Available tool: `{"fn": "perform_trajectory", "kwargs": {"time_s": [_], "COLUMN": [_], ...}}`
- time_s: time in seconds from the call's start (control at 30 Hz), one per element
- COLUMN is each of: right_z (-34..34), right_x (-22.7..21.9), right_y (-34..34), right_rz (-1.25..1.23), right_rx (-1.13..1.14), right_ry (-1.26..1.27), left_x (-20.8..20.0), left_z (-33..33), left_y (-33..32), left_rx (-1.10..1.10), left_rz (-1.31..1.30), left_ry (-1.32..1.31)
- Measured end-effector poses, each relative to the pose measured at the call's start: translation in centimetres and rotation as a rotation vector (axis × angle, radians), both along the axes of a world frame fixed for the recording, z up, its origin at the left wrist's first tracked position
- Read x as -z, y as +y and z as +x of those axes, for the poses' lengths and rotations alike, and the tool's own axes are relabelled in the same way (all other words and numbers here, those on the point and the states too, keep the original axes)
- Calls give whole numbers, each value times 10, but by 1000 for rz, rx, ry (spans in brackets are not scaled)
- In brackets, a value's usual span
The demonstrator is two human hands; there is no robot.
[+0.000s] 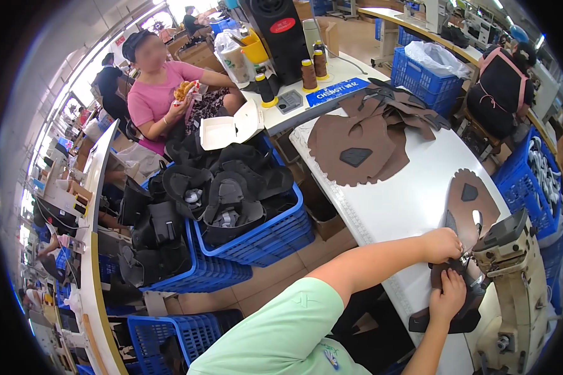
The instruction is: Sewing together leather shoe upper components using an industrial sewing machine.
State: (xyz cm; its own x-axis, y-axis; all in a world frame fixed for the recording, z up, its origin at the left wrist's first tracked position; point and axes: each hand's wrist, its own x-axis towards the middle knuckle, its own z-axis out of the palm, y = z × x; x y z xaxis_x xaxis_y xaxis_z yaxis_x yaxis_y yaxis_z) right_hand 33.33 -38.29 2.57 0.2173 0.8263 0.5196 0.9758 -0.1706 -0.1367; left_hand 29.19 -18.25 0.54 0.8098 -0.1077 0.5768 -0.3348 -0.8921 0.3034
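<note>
My left hand (443, 245) is closed beside the needle area of a sewing machine (507, 256); what its fingers hold, if anything, is hidden. Flat on dark brown material (441, 275) under the machine head lies my right hand (447, 297), fingers stretched out. Beyond my left hand, a brown cut piece (472, 197) with a notched edge and a dark patch lies on the white table (338, 200). A black-edged part (463, 320) shows beneath my right hand at the table's near side.
More brown notched pieces (356, 150) pile up at the table's far end. To the left, blue baskets (263, 234) hold black padded items (231, 194). A person in pink (162, 100) sits beyond with food. Thread cones (308, 75) stand behind; another blue crate (532, 175) is at right.
</note>
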Motion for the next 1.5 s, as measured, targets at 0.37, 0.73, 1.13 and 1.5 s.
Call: {"fn": "perform_trajectory", "kwargs": {"time_s": [0.37, 0.73, 1.13, 1.5], "right_z": [-1, 0, -2, 0], "right_x": [-3, -1, -3, 1], "right_y": [0, 1, 0, 0], "right_rz": [-12, -20, -9, 28], "right_rx": [5, 21, 8, 16], "right_ry": [27, 40, 32, 60], "left_x": [-2, -2, 1, 1], "left_z": [0, -1, 0, 3], "left_y": [0, 0, 0, -2], "left_rx": [18, 23, 3, 19], "left_rz": [-11, -14, 5, -13], "left_ry": [-24, -28, 10, -71]}}
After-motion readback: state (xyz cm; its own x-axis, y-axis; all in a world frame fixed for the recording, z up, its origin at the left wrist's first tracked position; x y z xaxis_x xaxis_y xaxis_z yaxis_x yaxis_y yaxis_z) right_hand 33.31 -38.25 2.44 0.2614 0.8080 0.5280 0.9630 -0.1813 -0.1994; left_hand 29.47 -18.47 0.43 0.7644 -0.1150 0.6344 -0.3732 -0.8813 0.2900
